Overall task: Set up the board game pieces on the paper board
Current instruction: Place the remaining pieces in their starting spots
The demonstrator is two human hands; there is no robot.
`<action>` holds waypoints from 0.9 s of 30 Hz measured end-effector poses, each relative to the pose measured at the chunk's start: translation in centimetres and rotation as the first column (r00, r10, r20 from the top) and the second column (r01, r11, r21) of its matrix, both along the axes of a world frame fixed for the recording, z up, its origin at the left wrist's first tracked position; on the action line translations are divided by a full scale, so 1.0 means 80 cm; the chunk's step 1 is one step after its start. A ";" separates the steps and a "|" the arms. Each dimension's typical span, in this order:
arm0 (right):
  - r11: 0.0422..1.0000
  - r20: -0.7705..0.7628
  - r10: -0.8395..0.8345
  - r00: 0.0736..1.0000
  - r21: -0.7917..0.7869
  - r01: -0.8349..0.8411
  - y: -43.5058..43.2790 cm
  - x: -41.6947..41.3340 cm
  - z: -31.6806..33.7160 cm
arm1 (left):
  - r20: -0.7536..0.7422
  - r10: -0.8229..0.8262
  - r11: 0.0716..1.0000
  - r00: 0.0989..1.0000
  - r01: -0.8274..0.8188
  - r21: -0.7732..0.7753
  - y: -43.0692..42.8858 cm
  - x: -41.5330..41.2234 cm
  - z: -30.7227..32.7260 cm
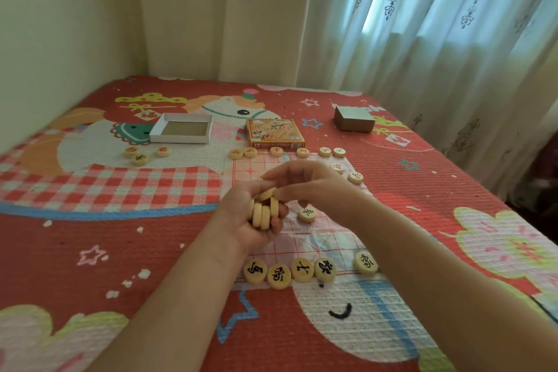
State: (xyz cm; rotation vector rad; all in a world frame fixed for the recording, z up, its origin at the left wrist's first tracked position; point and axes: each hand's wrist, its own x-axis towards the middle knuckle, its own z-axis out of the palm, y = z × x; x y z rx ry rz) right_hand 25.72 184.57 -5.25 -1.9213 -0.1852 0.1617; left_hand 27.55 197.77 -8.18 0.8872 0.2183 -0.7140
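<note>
A thin paper board point(320, 238) with red grid lines lies on the bed cover. My left hand point(250, 220) cups a bunch of several pale round game pieces point(262, 214) above the board's middle. My right hand point(305, 181) reaches in from the right and pinches the top piece point(267, 194) of that bunch. Several black-marked pieces point(279, 276) form a row along the board's near edge, with one more point(366, 263) further right. A single black piece point(307, 214) lies mid-board. Red-marked pieces point(276, 151) line the far edge, and two point(355, 177) sit at the right.
Three loose pieces point(139, 158) lie left of the board. An open white box tray point(181, 130), the orange game box lid point(273, 133) and a grey box point(354, 121) sit beyond. Curtains hang behind the bed; the bed's edge drops off at right.
</note>
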 end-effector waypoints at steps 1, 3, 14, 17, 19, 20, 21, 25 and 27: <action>1.000 -0.015 0.004 1.000 0.022 -0.004 -0.002 -0.001 -0.002 | 0.021 -0.008 1.000 1.000 0.007 0.026 -0.002 0.000 -0.001; 0.998 -0.024 0.013 1.000 0.069 -0.011 -0.004 -0.002 -0.008 | 0.048 -0.013 0.998 0.999 0.010 0.064 -0.005 -0.001 -0.002; 0.977 0.188 -0.129 0.974 0.189 0.093 -0.011 -0.001 -0.031 | 0.032 0.053 0.996 0.998 -0.055 0.076 -0.002 0.002 -0.003; 0.978 0.198 -0.146 0.969 0.174 0.111 -0.011 -0.001 -0.031 | 0.052 0.044 0.993 0.998 -0.049 0.106 -0.003 0.002 -0.003; 0.982 0.216 -0.158 0.964 0.139 0.130 -0.012 -0.001 -0.031 | 0.057 0.034 0.993 0.998 -0.040 0.112 -0.002 0.002 -0.003; 0.983 0.224 -0.164 0.961 0.118 0.140 -0.012 0.000 -0.031 | 0.060 0.034 0.992 0.998 -0.041 0.116 -0.002 0.002 -0.003; 0.984 0.234 -0.170 0.957 0.095 0.152 -0.012 -0.001 -0.031 | 0.063 0.037 0.992 0.997 -0.045 0.121 -0.002 0.003 -0.003; 0.975 0.314 -0.209 0.926 -0.009 0.223 -0.011 -0.002 -0.032 | 0.070 0.044 0.990 0.997 -0.053 0.131 -0.003 0.001 -0.001; 0.966 0.357 -0.226 0.906 -0.038 0.256 -0.012 -0.001 -0.035 | 0.058 0.061 0.992 0.996 -0.067 0.111 -0.002 0.000 0.001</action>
